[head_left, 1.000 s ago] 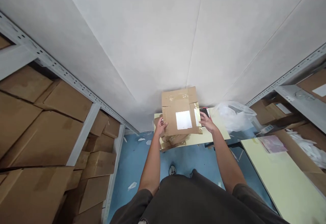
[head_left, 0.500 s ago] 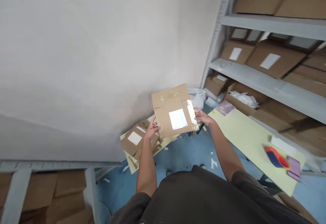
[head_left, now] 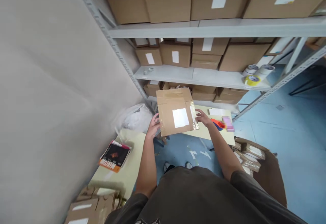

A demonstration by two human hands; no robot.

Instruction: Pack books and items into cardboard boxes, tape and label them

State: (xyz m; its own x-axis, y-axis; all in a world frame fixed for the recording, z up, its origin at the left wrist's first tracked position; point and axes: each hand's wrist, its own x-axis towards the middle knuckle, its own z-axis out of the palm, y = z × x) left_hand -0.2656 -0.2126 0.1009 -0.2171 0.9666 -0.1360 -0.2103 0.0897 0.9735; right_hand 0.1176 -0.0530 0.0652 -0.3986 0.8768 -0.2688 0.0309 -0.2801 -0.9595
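A flat cardboard box (head_left: 166,115) with a white label and clear tape on its edges is held up in front of me. My left hand (head_left: 154,125) grips its left edge, with the fingers partly behind the box. On the opposite edge, my right hand (head_left: 202,116) holds the taped side near a second white label. Behind the box, just right of my right hand, a red and blue tape dispenser (head_left: 218,124) lies on a pale yellow table (head_left: 198,132).
Shelves (head_left: 175,73) with labelled cartons stand ahead, holding tape rolls (head_left: 252,79). To the left, another table (head_left: 132,156) carries magazines (head_left: 115,156) and flat cardboard packages (head_left: 85,210). A white plastic bag (head_left: 136,118) sits by the wall. An open carton (head_left: 272,180) of packages is at right.
My view and body have turned right, bringing the shelves in front of me. The cardboard box has come along in both hands, still gripped at its two sides.
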